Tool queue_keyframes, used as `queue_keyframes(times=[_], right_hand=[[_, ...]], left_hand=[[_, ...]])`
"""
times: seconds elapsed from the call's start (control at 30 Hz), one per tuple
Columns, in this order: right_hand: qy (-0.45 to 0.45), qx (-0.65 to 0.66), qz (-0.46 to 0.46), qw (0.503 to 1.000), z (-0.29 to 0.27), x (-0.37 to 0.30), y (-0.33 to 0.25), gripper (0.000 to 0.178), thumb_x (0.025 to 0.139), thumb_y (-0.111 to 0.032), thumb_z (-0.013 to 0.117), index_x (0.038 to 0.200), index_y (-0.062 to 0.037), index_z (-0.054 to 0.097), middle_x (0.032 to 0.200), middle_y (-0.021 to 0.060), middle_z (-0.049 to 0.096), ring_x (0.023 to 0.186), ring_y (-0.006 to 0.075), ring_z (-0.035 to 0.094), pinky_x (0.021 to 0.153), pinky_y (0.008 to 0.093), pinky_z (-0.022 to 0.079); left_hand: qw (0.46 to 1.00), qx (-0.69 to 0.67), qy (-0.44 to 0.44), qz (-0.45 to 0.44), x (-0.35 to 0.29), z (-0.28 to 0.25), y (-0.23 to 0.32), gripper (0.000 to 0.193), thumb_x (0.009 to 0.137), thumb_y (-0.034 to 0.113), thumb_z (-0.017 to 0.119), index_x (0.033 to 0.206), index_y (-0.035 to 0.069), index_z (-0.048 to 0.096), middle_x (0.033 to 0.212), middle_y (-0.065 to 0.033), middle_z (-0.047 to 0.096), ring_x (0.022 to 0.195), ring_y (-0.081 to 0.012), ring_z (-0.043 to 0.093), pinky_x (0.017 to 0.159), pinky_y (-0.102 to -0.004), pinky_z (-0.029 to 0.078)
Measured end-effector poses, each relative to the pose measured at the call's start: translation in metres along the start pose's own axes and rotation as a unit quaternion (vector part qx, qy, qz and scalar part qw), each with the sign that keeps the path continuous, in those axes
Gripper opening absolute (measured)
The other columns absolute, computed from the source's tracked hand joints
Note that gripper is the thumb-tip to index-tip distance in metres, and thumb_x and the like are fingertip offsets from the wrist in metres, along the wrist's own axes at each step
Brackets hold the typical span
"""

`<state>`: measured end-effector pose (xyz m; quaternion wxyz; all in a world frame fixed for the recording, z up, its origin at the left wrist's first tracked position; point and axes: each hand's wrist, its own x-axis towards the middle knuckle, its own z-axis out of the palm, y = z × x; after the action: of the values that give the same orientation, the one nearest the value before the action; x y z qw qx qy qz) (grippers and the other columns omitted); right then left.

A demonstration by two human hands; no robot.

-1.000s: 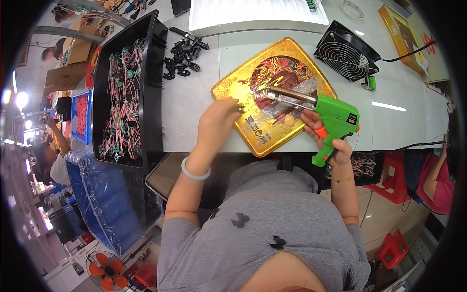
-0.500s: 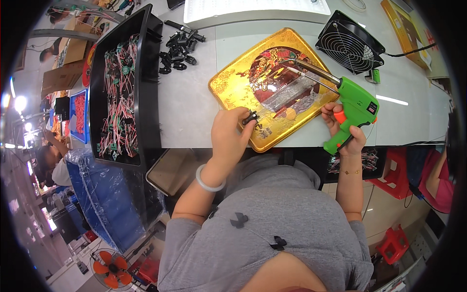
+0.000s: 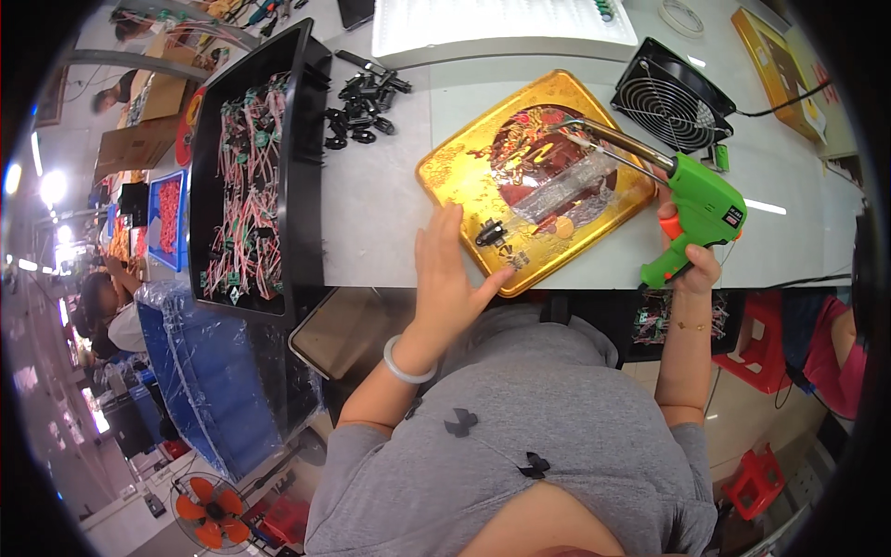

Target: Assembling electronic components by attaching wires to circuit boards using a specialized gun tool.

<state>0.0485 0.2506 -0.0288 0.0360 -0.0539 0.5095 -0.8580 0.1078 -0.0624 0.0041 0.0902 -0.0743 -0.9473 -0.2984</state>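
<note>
My right hand [image 3: 691,260] grips a green soldering gun [image 3: 703,212] with an orange trigger; its metal tip and thin feed tube reach left over a gold tin lid [image 3: 449,167]. Near the lid's lower left edge lies a small black plastic part [image 3: 490,233]. Beside it is my left hand [image 3: 446,269], fingers apart and holding nothing, the thumb near the lid's rim. A clear plastic-wrapped strip [image 3: 563,186] lies across the lid's dark red round picture.
Left stands a black tray [image 3: 306,167] full of wired circuit boards [image 3: 249,176]. More black parts [image 3: 360,107] are heaped beside it. At the back are a white tray [image 3: 501,32] and a black fan [image 3: 670,97], its cable running right.
My left hand has let go of the black part, which now lies on the lid, and its fingers have spread. The whole view has shifted slightly; the soldering gun stays in my right hand.
</note>
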Motion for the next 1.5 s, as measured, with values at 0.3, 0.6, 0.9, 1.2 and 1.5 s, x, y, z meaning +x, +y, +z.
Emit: queue_keyframes(times=[0.3, 0.6, 0.9, 1.2, 1.5], right_hand=[[-0.050, 0.067, -0.042, 0.996, 0.014, -0.001, -0.003, 0.067, 0.059, -0.024, 0.057, 0.121, -0.0047, 0.042, 0.097, 0.0097, 0.058, 0.122, 0.0355, 0.032, 0.107, 0.0469, 0.004], [-0.047, 0.084, -0.054, 0.994, 0.001, -0.024, 0.007, 0.059, 0.061, -0.025, 0.058, 0.114, -0.0041, 0.047, 0.109, 0.0120, 0.051, 0.124, 0.0349, 0.029, 0.105, 0.0479, 0.007], [-0.019, 0.067, -0.014, 0.997, -0.003, -0.025, 0.008, 0.053, 0.061, -0.032, 0.059, 0.103, -0.0011, 0.051, 0.121, 0.0206, 0.044, 0.123, 0.0340, 0.031, 0.104, 0.0427, 0.016], [-0.028, 0.060, 0.006, 0.998, 0.009, -0.017, -0.004, 0.053, 0.061, -0.031, 0.057, 0.102, 0.0020, 0.051, 0.117, 0.0233, 0.044, 0.117, 0.0328, 0.037, 0.102, 0.0419, 0.021], [-0.020, 0.070, 0.015, 0.997, 0.006, -0.018, -0.004, 0.051, 0.063, -0.028, 0.056, 0.103, 0.0041, 0.052, 0.114, 0.0218, 0.047, 0.115, 0.0301, 0.039, 0.098, 0.0386, 0.029]], left_hand=[[0.991, -0.114, -0.020, -0.068, 0.029, -0.018, -0.027, 0.050, 0.072, 0.005, 0.055, 0.118, 0.001, 0.038, 0.118, -0.0171, 0.046, 0.109, -0.0335, 0.045, 0.091, -0.0380, 0.036], [0.949, 0.278, 0.133, 0.071, 0.132, -0.026, -0.105, 0.026, 0.067, -0.001, 0.053, 0.091, 0.008, 0.061, 0.081, -0.0080, 0.051, 0.077, -0.0250, 0.050, 0.067, -0.0349, 0.040], [0.976, -0.182, -0.002, -0.119, 0.100, -0.014, -0.048, 0.020, 0.067, 0.007, 0.066, 0.087, 0.005, 0.059, 0.079, -0.0052, 0.059, 0.068, -0.0191, 0.052, 0.065, -0.0268, 0.042], [0.994, 0.069, 0.087, -0.016, 0.084, -0.008, -0.039, 0.016, 0.065, 0.014, 0.069, 0.079, 0.011, 0.064, 0.079, -0.0008, 0.058, 0.086, -0.0209, 0.047, 0.081, -0.0316, 0.032], [0.994, 0.074, 0.047, 0.072, 0.045, 0.006, 0.012, 0.021, 0.062, 0.016, 0.070, 0.082, 0.012, 0.063, 0.081, 0.0012, 0.056, 0.085, -0.0196, 0.045, 0.075, -0.0358, 0.027]])
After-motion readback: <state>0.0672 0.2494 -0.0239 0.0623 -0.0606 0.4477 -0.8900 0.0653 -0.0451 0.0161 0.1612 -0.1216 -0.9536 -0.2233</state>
